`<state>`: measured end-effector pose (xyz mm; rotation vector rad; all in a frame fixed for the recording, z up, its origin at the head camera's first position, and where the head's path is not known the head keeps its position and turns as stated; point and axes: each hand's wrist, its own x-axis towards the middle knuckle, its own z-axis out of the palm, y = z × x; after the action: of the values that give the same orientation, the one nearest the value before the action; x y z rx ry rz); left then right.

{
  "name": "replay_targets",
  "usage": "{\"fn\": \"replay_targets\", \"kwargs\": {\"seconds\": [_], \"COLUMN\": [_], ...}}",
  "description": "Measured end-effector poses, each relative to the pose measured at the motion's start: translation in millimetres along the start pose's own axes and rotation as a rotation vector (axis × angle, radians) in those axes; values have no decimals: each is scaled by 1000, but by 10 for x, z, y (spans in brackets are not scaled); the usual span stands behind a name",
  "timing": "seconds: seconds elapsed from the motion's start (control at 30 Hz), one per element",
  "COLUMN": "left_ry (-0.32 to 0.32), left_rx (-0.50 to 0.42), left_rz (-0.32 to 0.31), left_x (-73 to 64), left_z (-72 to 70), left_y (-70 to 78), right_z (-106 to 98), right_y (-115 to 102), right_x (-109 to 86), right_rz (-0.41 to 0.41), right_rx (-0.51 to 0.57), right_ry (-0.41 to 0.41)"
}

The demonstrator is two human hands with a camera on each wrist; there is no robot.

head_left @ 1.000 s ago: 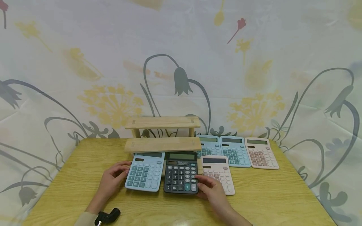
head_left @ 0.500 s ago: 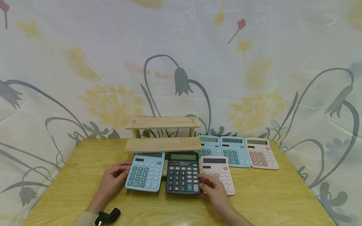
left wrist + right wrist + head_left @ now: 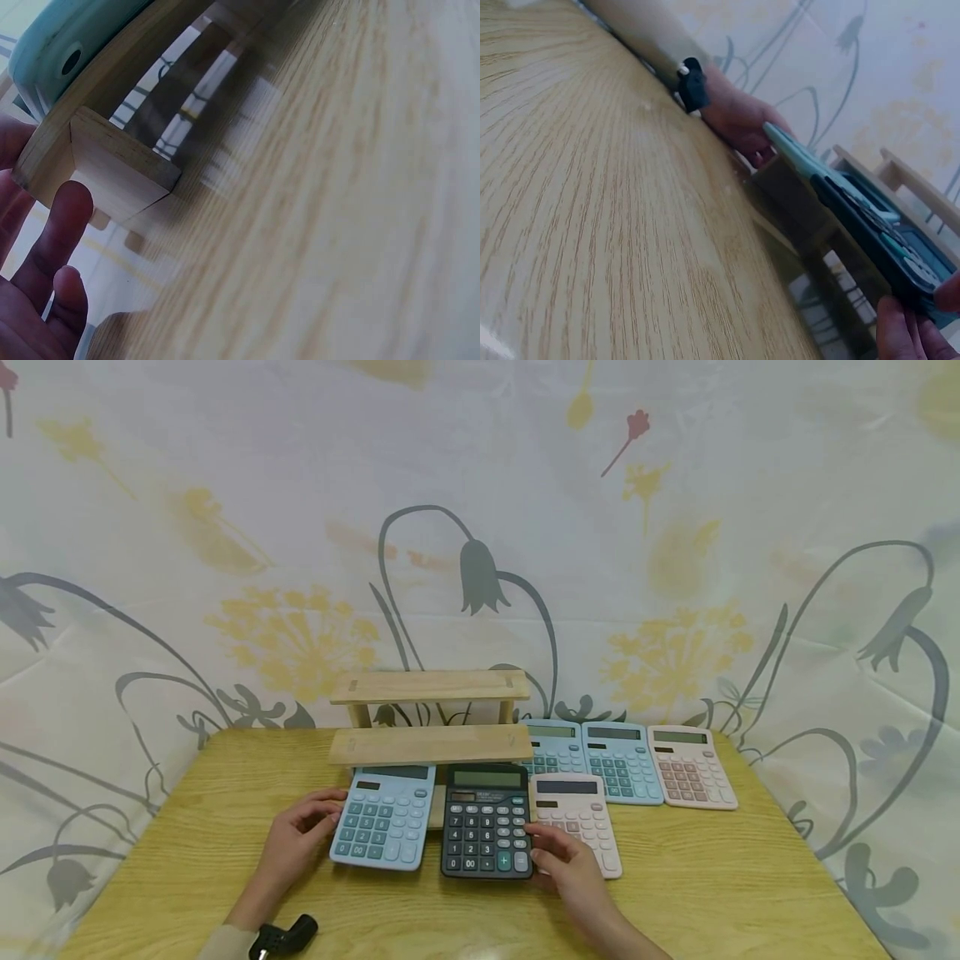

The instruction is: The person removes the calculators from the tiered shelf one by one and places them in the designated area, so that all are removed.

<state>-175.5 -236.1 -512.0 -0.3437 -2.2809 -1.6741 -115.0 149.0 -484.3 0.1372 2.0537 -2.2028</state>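
The thumb and fingers of my right hand (image 3: 572, 870) pinch the lower right side of a black calculator (image 3: 467, 841), the thumb over its edge and the fingers beneath, as the right wrist view shows. This calculator leans on the low front step of a stepped wooden rack (image 3: 431, 745). Beside it on the left, a light blue calculator (image 3: 403, 837) leans on the same step. My left hand (image 3: 292, 839) is at the rack's left end, its loosely bent fingers (image 3: 71, 210) by the wooden end piece, close under the blue calculator's edge.
A pink calculator (image 3: 609, 847) lies just right of the black one, partly behind my right hand. Two more blue calculators (image 3: 621, 768) and another pink one (image 3: 688, 760) lie in a row behind. The wooden table (image 3: 720, 893) ends at a patterned cloth backdrop (image 3: 675, 543).
The black calculator has slid slightly right with my right hand, widening the gap to the blue calculator. My left hand has stayed in place.
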Motion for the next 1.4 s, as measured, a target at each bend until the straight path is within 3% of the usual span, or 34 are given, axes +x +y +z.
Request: {"fn": "replay_targets", "kwargs": {"seconds": [1.0,1.4], "left_ry": [1,0], "left_rx": [11,10], "left_rz": [-21,-20], "left_x": [-8,1], "left_z": [-1,-1], "left_y": [-1,13], "right_z": [-83,-172], "right_y": [-5,-11], "right_x": [-19,-37], "right_rz": [-10,-3], "right_rx": [-59,-74], "right_ry": [18,83]}}
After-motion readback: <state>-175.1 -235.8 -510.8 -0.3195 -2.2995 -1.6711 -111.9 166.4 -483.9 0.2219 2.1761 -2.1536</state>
